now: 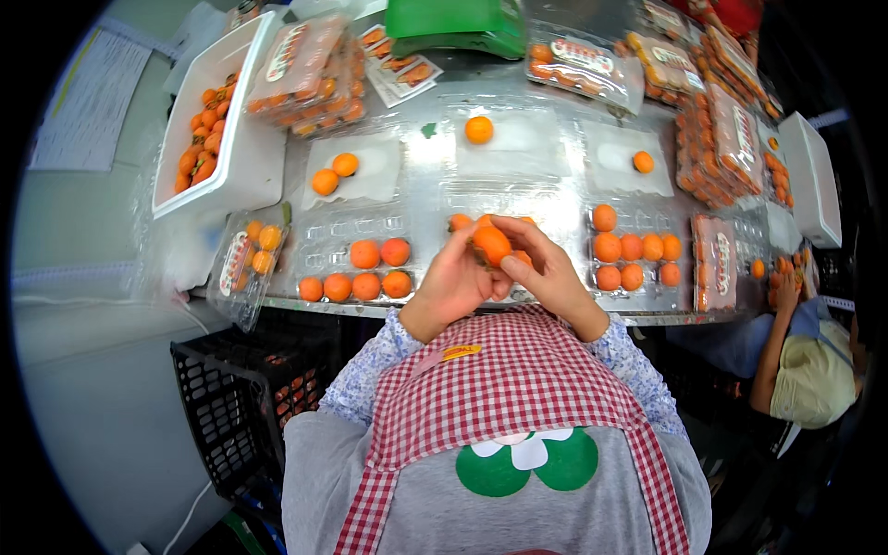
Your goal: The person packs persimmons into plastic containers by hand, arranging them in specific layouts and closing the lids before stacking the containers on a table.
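Note:
Both my hands are together over the near middle of the metal table [423, 166]. An orange persimmon-like fruit [492, 245] is held between the fingers of my left hand [454, 277] and my right hand [548, 270]. Beneath them, a plastic tray with orange fruit is mostly hidden. To the left lies a clear clamshell tray [326, 250] with several fruits in its cups. Another clear tray [649, 291] with several fruits lies on the right. Their lids lie folded back, lined with white sheets [361, 184], and loose fruits [479, 130] rest on them.
A white foam box [260, 166] of fruit stands at the left, beside stacked filled packs [305, 69]. A green container [458, 28] and printed labels [402, 73] lie at the back. More filled packs [721, 139] are stacked right, near another person's hand [787, 291]. A black crate [222, 416] stands below left.

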`<act>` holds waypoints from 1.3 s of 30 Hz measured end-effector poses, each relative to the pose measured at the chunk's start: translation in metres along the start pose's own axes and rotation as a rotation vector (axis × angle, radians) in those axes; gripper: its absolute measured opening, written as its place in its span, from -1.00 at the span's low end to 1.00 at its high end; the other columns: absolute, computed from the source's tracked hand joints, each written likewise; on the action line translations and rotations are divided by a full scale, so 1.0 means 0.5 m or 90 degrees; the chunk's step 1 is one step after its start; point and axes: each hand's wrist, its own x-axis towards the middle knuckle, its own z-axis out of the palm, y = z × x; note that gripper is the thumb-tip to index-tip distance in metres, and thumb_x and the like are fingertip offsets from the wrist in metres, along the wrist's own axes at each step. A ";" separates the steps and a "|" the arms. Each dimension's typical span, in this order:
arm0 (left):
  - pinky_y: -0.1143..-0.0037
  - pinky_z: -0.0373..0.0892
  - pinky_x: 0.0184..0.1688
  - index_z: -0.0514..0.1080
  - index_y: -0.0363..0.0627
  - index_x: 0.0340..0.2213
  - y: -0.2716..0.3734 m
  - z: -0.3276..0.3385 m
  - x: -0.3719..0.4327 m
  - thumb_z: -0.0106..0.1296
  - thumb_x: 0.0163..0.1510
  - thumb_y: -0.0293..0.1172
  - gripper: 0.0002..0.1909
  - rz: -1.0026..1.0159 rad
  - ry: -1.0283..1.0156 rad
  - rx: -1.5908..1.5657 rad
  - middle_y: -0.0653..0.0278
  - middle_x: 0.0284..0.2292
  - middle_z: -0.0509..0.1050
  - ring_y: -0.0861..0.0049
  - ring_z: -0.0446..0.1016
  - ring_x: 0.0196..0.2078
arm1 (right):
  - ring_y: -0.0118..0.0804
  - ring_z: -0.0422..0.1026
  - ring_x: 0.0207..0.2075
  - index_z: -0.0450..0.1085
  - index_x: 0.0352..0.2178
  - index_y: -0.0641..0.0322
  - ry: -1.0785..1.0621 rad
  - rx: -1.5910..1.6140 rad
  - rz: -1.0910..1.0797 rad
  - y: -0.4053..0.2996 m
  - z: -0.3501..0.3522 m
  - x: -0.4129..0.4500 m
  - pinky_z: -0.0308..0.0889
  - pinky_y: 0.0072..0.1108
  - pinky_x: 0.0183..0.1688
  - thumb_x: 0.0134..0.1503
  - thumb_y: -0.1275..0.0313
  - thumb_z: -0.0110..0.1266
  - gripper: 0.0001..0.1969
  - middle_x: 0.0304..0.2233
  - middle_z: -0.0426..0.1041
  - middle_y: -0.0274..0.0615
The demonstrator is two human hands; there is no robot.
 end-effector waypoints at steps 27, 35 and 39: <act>0.40 0.25 0.00 0.04 -0.17 0.09 0.059 -0.080 -0.199 -0.23 0.16 -0.34 -0.52 0.249 0.151 0.194 0.17 0.02 0.17 0.44 0.20 0.06 | -0.12 0.29 -0.10 0.24 -0.07 0.19 -0.290 -0.420 -0.262 -0.021 0.150 0.124 0.14 -0.43 -0.02 -0.16 0.33 0.23 -0.42 -0.13 0.34 -0.13; 0.35 0.20 0.08 0.03 -0.19 0.09 0.103 -0.091 -0.264 -0.26 0.18 -0.27 -0.51 0.332 0.157 0.182 0.14 0.07 0.13 0.36 0.11 0.14 | -0.16 0.29 -0.11 0.25 -0.09 0.18 -0.339 -0.377 -0.301 -0.030 0.247 0.173 0.09 -0.41 0.01 -0.16 0.35 0.20 -0.46 -0.14 0.35 -0.17; 0.45 0.32 -0.07 0.06 -0.23 0.06 0.116 -0.118 -0.284 -0.29 0.21 -0.25 -0.55 0.369 0.324 0.261 0.11 -0.07 0.27 0.42 0.33 -0.05 | -0.17 0.29 -0.13 0.27 -0.16 0.19 -0.290 -0.444 -0.332 0.003 0.271 0.201 0.09 -0.41 -0.03 -0.19 0.36 0.20 -0.51 -0.18 0.35 -0.20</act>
